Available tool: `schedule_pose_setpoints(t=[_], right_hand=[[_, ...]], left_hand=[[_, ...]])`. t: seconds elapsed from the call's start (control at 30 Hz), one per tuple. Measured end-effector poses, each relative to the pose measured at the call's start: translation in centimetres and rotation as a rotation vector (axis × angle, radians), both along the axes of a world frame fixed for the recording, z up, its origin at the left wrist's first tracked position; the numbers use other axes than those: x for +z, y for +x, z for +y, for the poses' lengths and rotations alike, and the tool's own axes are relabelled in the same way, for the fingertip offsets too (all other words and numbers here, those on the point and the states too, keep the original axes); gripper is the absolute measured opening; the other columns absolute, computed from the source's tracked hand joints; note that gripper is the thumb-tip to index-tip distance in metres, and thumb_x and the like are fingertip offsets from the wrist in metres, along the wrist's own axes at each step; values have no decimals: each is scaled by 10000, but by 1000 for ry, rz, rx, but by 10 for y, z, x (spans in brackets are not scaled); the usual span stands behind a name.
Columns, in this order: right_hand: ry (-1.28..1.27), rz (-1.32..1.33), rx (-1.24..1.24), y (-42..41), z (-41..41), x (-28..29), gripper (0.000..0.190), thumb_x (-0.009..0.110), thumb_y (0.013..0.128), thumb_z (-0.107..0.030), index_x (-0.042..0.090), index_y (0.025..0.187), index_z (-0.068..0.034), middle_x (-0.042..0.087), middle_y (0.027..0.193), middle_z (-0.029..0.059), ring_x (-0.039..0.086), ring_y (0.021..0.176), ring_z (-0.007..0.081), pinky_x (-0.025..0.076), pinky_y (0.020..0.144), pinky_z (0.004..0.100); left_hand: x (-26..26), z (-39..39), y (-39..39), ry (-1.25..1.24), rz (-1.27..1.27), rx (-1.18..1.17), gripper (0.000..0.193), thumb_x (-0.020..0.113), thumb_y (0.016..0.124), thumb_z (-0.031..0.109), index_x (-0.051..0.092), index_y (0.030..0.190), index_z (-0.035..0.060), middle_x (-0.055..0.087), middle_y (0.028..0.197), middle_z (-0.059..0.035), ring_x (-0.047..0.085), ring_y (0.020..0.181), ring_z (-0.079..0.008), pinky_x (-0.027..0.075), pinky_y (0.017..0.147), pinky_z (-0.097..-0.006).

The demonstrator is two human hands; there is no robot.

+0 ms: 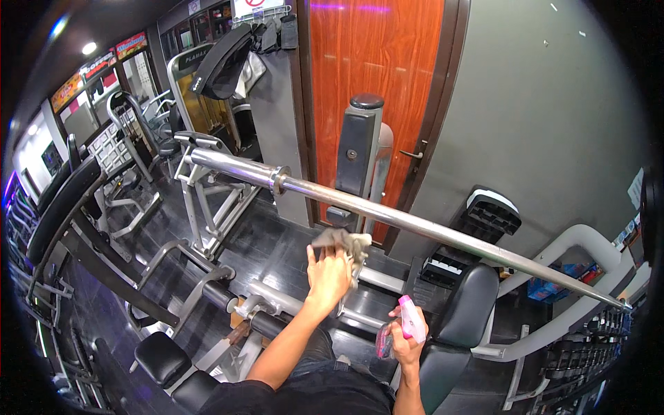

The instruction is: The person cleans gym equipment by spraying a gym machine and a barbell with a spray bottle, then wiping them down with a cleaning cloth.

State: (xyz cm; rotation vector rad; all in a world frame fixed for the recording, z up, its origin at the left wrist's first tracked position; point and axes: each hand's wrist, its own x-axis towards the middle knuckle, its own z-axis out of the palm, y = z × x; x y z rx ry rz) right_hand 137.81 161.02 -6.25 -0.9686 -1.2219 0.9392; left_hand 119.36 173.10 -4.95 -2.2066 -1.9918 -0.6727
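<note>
My left hand (pixel 330 275) is in the middle of the view, with a greyish, crumpled cloth (pixel 342 243) at its fingers; how firmly the fingers close on it is hard to see. To the right and lower, my right hand (pixel 407 337) is wrapped round a spray bottle with a pink and white trigger head (pixel 412 319). A long steel barbell (pixel 373 208) runs slantwise across the view, just beyond both hands, its thick sleeve at the upper left. Neither hand visibly touches the bar.
A black padded bench (pixel 467 306) stands close on my right, beside a curved grey frame (pixel 570 244). Leg machines with black pads (pixel 163 358) are at the left. A padded upright post (pixel 357 150) stands before a reddish wooden door (pixel 404 67). Dumbbells (pixel 576 353) sit on a rack far right.
</note>
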Motion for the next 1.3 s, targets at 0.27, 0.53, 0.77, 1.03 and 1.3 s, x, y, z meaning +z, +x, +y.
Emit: schedule_pose_setpoints(t=[0.27,0.53,0.77,1.03,1.3], right_hand=[[-22,-20,-16,2,-8,-5,288,558,806,1,518,1086,54,591,931,128,597,615,128,521,577,278],[-10,-4,-58,10,-10,-8,297,567,801,9,523,1092,51,598,931,129,597,610,128,524,574,274],[8,-68,-67,12,-10,-5,292,594,824,-20,528,1101,47,603,926,122,591,610,124,525,573,271],[1,-32,-117,7,-15,5,255,558,794,-13,559,1041,51,664,857,122,631,591,135,511,542,254],[13,-62,-112,8,-16,3,273,590,811,-5,534,1075,39,618,916,131,592,616,131,525,571,277]], left_hand=[[8,13,-1,-162,282,-40,330,634,815,362,724,827,45,607,1040,-127,570,1002,-251,362,921,-506],[15,-4,-8,322,-1071,-116,279,509,962,145,617,814,-64,560,797,-109,562,727,-251,444,693,-367],[87,0,31,918,-631,-437,400,494,981,308,589,1151,-41,567,1209,-202,506,1229,-383,365,1087,-496],[98,46,105,685,-416,-460,206,593,818,35,649,1015,44,669,1016,-105,615,1034,-309,422,1006,-432],[132,53,117,355,-221,-707,173,595,897,217,577,1011,88,546,908,-110,620,845,-281,472,787,-410]])
